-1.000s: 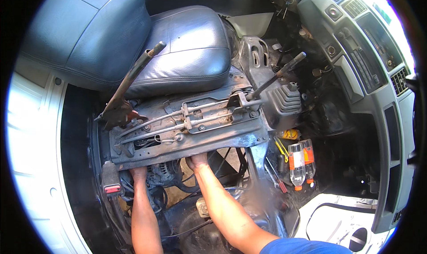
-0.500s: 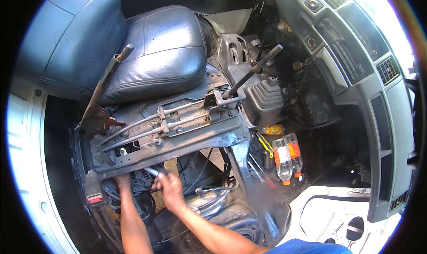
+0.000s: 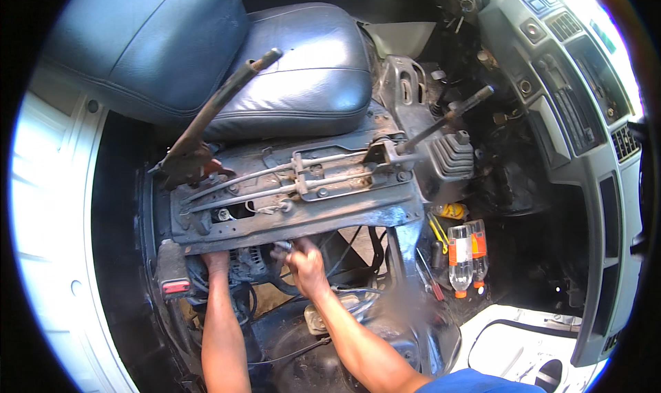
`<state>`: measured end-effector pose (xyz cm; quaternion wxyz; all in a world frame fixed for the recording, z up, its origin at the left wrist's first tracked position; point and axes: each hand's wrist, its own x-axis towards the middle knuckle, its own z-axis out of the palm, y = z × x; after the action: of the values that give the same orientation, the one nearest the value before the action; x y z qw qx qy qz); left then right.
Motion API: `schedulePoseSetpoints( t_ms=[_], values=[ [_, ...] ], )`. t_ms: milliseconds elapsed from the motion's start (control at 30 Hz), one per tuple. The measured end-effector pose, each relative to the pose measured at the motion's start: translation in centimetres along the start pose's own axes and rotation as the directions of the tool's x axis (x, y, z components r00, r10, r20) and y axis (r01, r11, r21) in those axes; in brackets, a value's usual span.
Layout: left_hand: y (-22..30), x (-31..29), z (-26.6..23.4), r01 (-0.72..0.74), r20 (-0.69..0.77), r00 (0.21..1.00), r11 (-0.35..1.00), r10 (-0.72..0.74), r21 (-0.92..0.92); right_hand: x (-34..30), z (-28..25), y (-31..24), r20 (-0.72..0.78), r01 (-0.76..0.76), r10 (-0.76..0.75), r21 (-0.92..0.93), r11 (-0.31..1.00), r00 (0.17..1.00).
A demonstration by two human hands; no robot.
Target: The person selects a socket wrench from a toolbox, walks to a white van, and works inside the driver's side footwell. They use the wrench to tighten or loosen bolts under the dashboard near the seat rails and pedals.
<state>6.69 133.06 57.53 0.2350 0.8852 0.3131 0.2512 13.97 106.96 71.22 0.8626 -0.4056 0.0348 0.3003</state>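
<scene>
My left hand (image 3: 217,263) reaches under the front edge of the metal cross panel (image 3: 323,219), and its fingers are hidden there. Beside it, to the right, my right hand (image 3: 307,266) is closed around a short silver metal tool (image 3: 283,245), whose exact kind is blurred. Both hands are in the engine bay opening, close to a finned, rounded metal engine part (image 3: 246,261). On top of the panel run two gear-shift cables (image 3: 258,195), ending at the gear lever (image 3: 447,117).
A rusty handbrake lever (image 3: 213,114) rises at the left, behind a seat-belt buckle (image 3: 174,279). The black seat (image 3: 296,83) lies beyond the panel. Plastic bottles (image 3: 460,262), yellow-handled pliers (image 3: 438,229) and a red-handled screwdriver (image 3: 432,283) lie on the right floor, below the dashboard (image 3: 551,131).
The view has shifted, so the cab appears farther right. My right hand has turned and come up to the panel edge with the silver tool; my left hand stays under the panel.
</scene>
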Motion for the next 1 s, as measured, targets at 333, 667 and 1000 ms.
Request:
schedulePoseSetpoints(
  t_ms=[333, 667, 1000],
  values=[
    [0.0, 0.4, -0.3, 0.013, 0.036, 0.999, 0.994, -0.017, 0.111, -4.3, 7.0, 2.5, -0.118, -0.305, 0.281, -0.352, 0.885, 0.952],
    [3.5, 0.7, -1.5, -0.044, 0.081, 0.996, 0.992, 0.034, 0.116, 5.0, 1.3, -1.7, -0.255, 0.221, -0.240, -0.102, 0.970, 0.937],
    [3.7, 1.0, -2.2, 0.303, 0.179, 0.948, 0.919, -0.263, -0.253, -4.6, 6.5, 4.5, 0.002, -0.124, 0.126, -0.173, 0.977, 0.992]
  ],
)
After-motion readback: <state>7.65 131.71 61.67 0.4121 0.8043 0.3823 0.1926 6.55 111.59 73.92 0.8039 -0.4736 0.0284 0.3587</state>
